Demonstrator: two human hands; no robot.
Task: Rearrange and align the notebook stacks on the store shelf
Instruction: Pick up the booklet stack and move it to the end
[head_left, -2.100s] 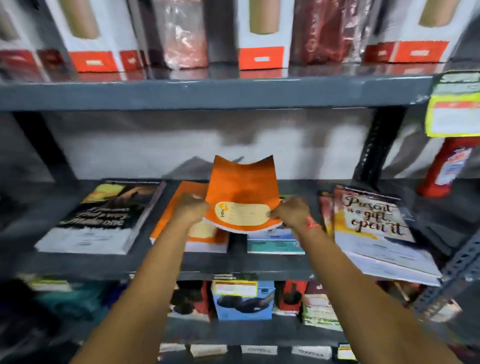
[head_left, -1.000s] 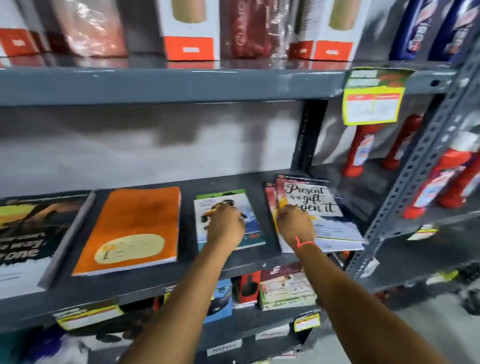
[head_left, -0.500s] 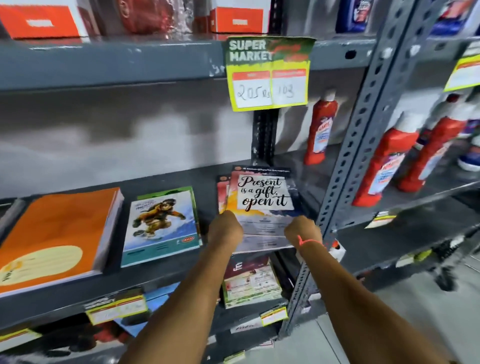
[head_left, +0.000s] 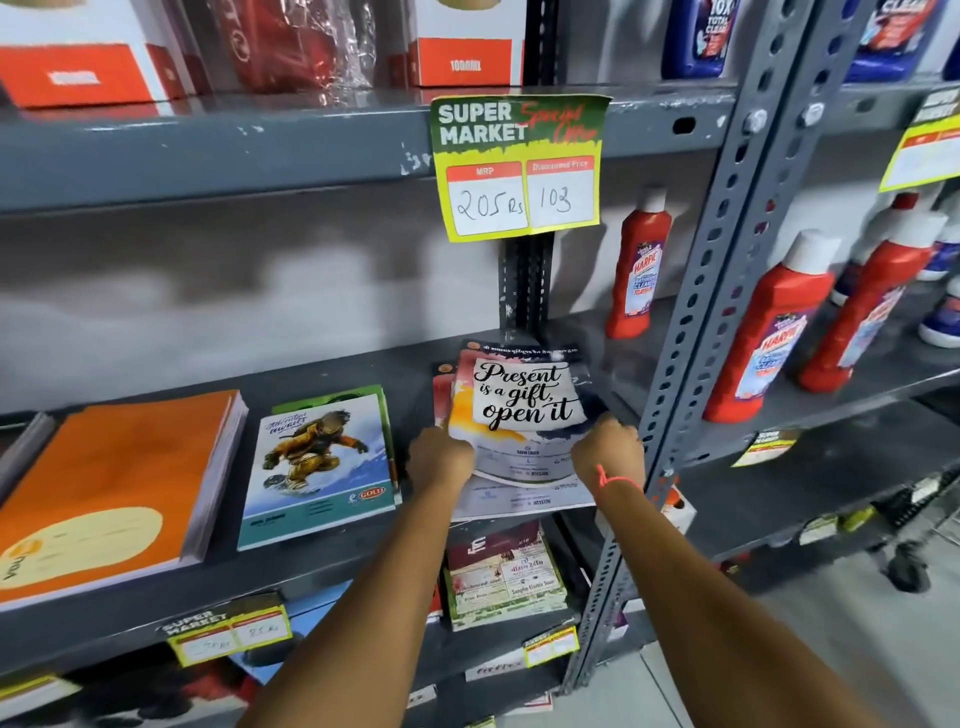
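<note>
Hands at the right-hand notebook stack (head_left: 519, 415) on the grey shelf (head_left: 363, 561) — top cover reads "Present is a gift, open it". Left hand (head_left: 441, 460) grasps the top notebook's left edge; right hand (head_left: 610, 449), a red thread at its wrist, grasps the right edge, bowing the near end upward. Snowboarder notebook stack (head_left: 319, 467) and orange notebook stack (head_left: 119, 483) lie flat to the left — apart from each other. Red bottles (head_left: 636, 270) stand beyond the upright.
</note>
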